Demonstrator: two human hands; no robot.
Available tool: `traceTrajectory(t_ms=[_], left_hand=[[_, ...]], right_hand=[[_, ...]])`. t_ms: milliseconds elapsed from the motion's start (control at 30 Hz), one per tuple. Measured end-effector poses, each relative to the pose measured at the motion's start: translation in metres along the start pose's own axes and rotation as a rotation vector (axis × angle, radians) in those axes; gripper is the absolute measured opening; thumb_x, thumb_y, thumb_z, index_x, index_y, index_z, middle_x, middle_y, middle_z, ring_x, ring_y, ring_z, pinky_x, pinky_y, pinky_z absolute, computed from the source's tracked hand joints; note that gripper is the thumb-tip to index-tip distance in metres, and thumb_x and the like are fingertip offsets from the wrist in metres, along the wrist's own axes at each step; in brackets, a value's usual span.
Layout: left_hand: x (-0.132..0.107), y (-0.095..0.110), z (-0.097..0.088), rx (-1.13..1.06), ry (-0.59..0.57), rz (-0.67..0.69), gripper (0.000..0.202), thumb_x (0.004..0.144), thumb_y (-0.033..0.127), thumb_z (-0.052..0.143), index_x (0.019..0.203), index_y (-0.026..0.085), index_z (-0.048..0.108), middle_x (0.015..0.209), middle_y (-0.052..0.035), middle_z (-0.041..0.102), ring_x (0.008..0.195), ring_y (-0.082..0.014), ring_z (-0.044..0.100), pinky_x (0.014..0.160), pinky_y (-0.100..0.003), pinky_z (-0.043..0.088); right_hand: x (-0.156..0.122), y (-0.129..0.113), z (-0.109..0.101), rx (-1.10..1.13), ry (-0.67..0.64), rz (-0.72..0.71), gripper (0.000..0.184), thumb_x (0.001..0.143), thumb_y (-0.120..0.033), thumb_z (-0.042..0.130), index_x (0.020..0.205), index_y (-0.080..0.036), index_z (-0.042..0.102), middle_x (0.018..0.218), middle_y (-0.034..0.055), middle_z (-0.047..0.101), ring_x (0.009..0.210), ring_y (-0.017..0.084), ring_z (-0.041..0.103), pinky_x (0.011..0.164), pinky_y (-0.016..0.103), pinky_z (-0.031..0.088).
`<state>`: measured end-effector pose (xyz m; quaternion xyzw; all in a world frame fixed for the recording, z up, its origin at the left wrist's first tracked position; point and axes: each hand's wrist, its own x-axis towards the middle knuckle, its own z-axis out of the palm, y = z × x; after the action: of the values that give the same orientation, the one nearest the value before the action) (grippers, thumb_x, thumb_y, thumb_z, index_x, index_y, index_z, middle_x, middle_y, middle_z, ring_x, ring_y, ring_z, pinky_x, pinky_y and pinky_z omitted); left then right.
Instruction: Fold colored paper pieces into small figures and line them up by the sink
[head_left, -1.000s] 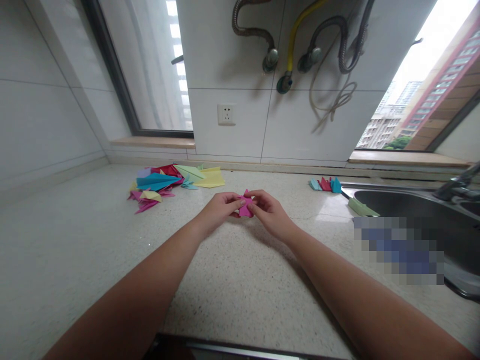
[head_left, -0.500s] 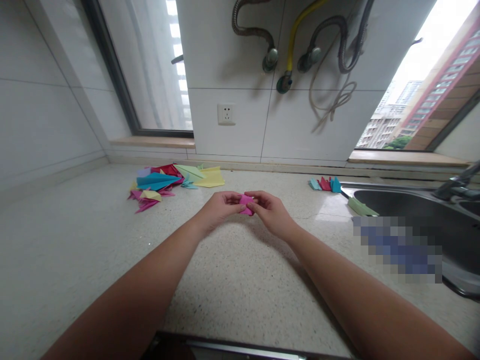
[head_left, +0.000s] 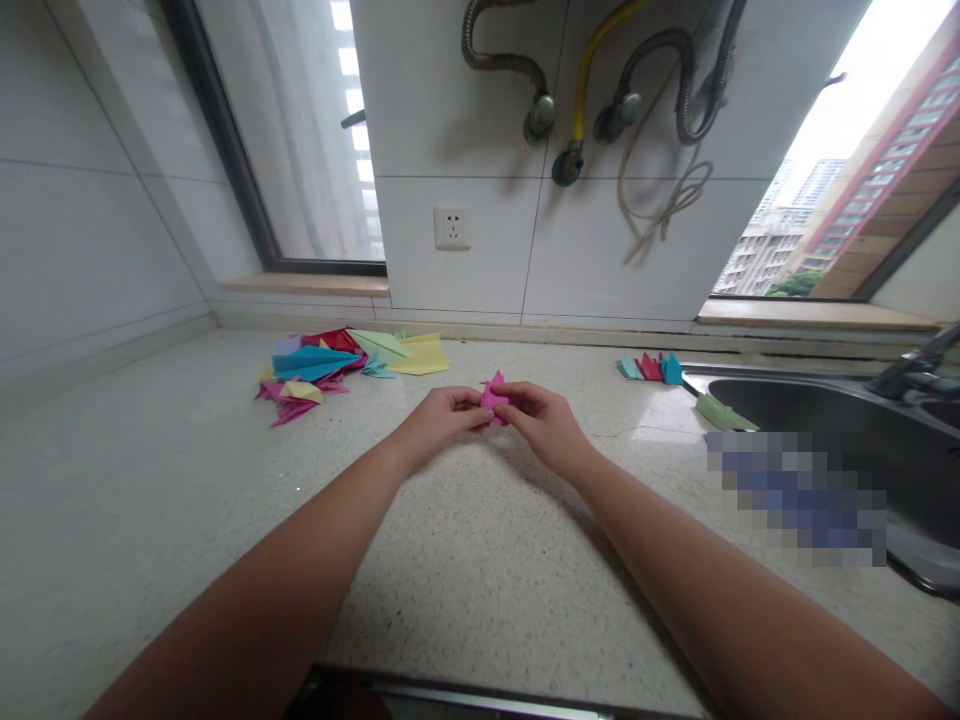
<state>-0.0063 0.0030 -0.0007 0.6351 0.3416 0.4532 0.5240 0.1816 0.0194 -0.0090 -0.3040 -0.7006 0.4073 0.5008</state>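
Observation:
A small piece of folded pink paper is pinched between my two hands, just above the middle of the countertop. My left hand grips its left side with thumb and fingertips. On the right side, my right hand holds it the same way, thumb toward me. A pointed tip of the paper sticks up between the fingertips; its lower parts are partly covered by the thumbs.
A pile of colourful folded papers lies at the back left of the counter. Several small folded pieces stand near the sink. A green item rests on the sink's rim, beside a blurred-out blue patch. A socket is on the wall.
The pink paper has turned in my fingers, and a pointed tip now shows above them. Both hands have barely shifted and keep their hold.

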Motion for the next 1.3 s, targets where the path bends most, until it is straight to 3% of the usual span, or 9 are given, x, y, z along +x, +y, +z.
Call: traceTrajectory(t_ms=[267, 467, 567, 800, 967, 1300], left_hand=[[0.0, 0.0, 0.001, 0.04, -0.007, 0.046, 0.025, 0.083, 0.033, 0.07, 0.1, 0.016, 0.074, 0.097, -0.0086, 0.072, 0.087, -0.0162, 0.063, 0.084, -0.032, 0.046], [0.001, 0.002, 0.0, 0.109, 0.045, 0.061, 0.024, 0.082, 0.035, 0.069, 0.095, 0.015, 0.075, 0.088, -0.0071, 0.071, 0.079, -0.0156, 0.061, 0.079, -0.031, 0.047], [0.003, 0.001, -0.001, 0.042, 0.085, 0.029, 0.024, 0.08, 0.033, 0.072, 0.094, 0.014, 0.072, 0.088, -0.0071, 0.071, 0.076, -0.0142, 0.062, 0.076, -0.03, 0.048], [0.003, -0.003, 0.002, -0.053, 0.116, 0.087, 0.033, 0.078, 0.031, 0.075, 0.1, 0.02, 0.053, 0.08, 0.0001, 0.068, 0.075, -0.0135, 0.064, 0.076, -0.029, 0.048], [0.003, 0.0, 0.001, 0.043, 0.05, 0.178, 0.014, 0.081, 0.026, 0.069, 0.09, 0.016, 0.063, 0.089, -0.0021, 0.065, 0.084, -0.0131, 0.061, 0.081, -0.029, 0.046], [0.003, 0.003, 0.0, 0.025, 0.156, 0.102, 0.027, 0.073, 0.026, 0.078, 0.097, 0.015, 0.073, 0.094, -0.007, 0.073, 0.086, -0.0168, 0.065, 0.087, -0.036, 0.049]], right_hand=[[0.002, -0.01, -0.001, 0.064, 0.013, 0.107, 0.034, 0.076, -0.031, 0.075, 0.108, -0.02, 0.073, 0.109, 0.0091, 0.074, 0.096, 0.021, 0.068, 0.093, 0.041, 0.052], [0.002, -0.01, 0.001, 0.047, 0.001, 0.032, 0.031, 0.079, -0.033, 0.072, 0.107, -0.019, 0.07, 0.101, 0.008, 0.073, 0.088, 0.018, 0.067, 0.085, 0.038, 0.054], [0.002, -0.009, 0.001, 0.032, -0.027, -0.025, 0.031, 0.08, -0.033, 0.072, 0.108, -0.021, 0.066, 0.1, 0.0068, 0.071, 0.086, 0.017, 0.066, 0.081, 0.035, 0.055], [0.002, -0.007, 0.0, 0.055, -0.022, 0.041, 0.017, 0.079, -0.033, 0.072, 0.087, -0.019, 0.066, 0.078, 0.0025, 0.069, 0.067, 0.014, 0.063, 0.067, 0.031, 0.053], [0.003, -0.007, -0.002, 0.021, -0.034, 0.021, 0.017, 0.079, -0.031, 0.071, 0.09, -0.018, 0.07, 0.083, 0.004, 0.071, 0.071, 0.014, 0.064, 0.07, 0.031, 0.052], [0.002, -0.004, -0.002, 0.074, -0.016, 0.051, 0.031, 0.073, -0.033, 0.077, 0.101, -0.02, 0.072, 0.097, 0.0069, 0.075, 0.084, 0.018, 0.07, 0.085, 0.037, 0.056]])
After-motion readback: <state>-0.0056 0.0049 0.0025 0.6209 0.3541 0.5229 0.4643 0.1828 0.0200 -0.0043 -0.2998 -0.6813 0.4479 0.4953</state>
